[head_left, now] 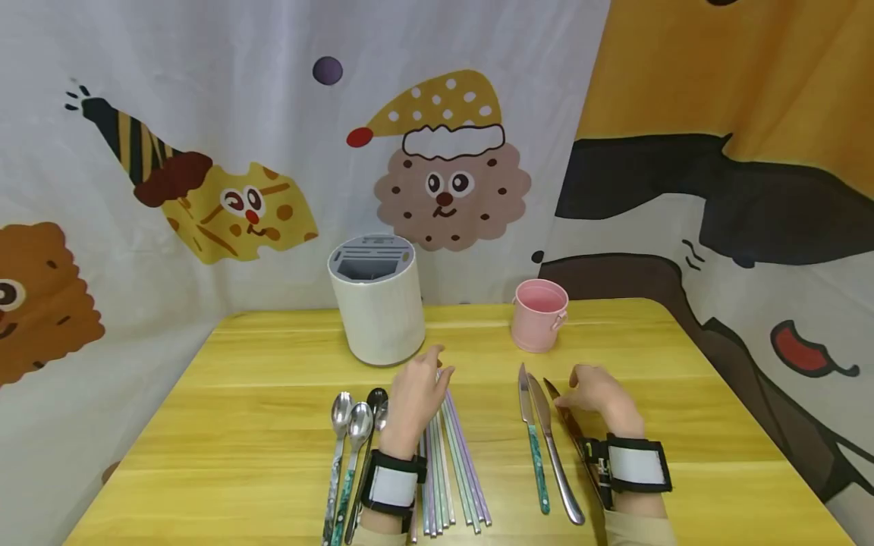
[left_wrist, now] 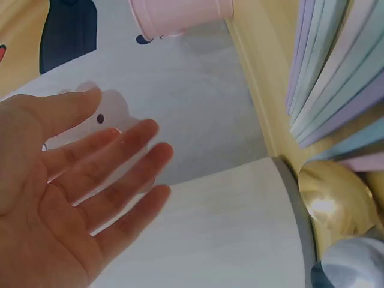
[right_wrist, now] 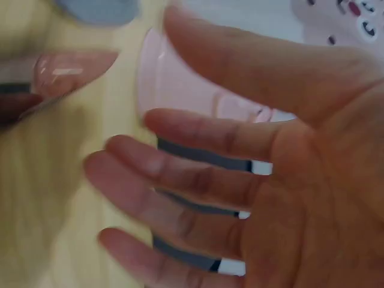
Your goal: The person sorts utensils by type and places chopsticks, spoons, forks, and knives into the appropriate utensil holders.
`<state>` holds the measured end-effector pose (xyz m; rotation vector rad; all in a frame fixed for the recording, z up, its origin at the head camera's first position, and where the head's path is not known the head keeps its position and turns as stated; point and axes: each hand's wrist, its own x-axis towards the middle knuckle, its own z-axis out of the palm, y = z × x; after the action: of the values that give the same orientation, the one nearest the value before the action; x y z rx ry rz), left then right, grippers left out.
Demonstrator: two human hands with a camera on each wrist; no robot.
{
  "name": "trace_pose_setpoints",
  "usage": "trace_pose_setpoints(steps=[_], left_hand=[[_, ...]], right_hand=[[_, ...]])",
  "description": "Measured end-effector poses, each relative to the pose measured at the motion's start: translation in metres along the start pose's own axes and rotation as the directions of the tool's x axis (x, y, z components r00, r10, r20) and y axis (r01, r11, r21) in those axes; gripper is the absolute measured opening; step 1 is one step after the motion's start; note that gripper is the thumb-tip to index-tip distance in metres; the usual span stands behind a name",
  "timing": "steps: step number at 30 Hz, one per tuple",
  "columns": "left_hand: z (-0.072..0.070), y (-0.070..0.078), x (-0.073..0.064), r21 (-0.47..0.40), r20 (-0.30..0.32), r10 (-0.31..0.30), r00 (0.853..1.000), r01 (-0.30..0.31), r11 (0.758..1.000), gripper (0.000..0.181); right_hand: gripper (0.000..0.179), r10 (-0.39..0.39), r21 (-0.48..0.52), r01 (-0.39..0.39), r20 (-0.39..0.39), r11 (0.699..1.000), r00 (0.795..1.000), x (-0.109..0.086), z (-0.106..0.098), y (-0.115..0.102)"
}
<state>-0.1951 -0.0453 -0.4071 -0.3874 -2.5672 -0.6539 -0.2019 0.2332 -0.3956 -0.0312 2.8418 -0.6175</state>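
Observation:
My left hand [head_left: 415,394] hovers over the upper ends of a bundle of pastel chopsticks [head_left: 471,478], holding nothing. Its palm and spread fingers show in the left wrist view, near a white cylindrical cutlery holder [left_wrist: 216,234]. Several spoons [head_left: 359,422] lie to its left, among them one with a gold bowl [left_wrist: 336,198]. My right hand [head_left: 604,394] is above the rightmost of several table knives [head_left: 560,478], near a dark blade [head_left: 551,390]. In the right wrist view its fingers are extended and apart from the knife blade [right_wrist: 75,69].
At the back of the yellow wooden table [head_left: 259,394] stands the white holder [head_left: 382,326] with a grey slotted top. A small pink bucket [head_left: 536,330] stands to its right. A cartoon-printed curtain [head_left: 273,76] hangs behind the table.

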Motion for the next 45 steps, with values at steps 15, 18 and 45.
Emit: trace_pose_setpoints(steps=[15, 18, 45], left_hand=[[0.013, 0.006, 0.000, -0.026, 0.050, 0.056, 0.997, -0.055, 0.998, 0.029], [0.016, 0.007, 0.000, -0.024, 0.056, 0.070, 0.996, -0.069, 0.997, 0.029], [0.022, 0.026, 0.012, -0.015, 0.068, 0.110, 0.992, -0.109, 0.994, 0.028]], right_hand=[[0.022, 0.164, 0.109, -0.182, 0.155, 0.977, 0.974, 0.002, 0.021, 0.018], [0.016, 0.132, 0.145, -0.161, 0.195, 0.976, 0.972, 0.004, 0.023, 0.018], [0.011, -0.134, 0.254, 0.201, -0.258, 0.946, 0.957, -0.015, -0.022, 0.009]])
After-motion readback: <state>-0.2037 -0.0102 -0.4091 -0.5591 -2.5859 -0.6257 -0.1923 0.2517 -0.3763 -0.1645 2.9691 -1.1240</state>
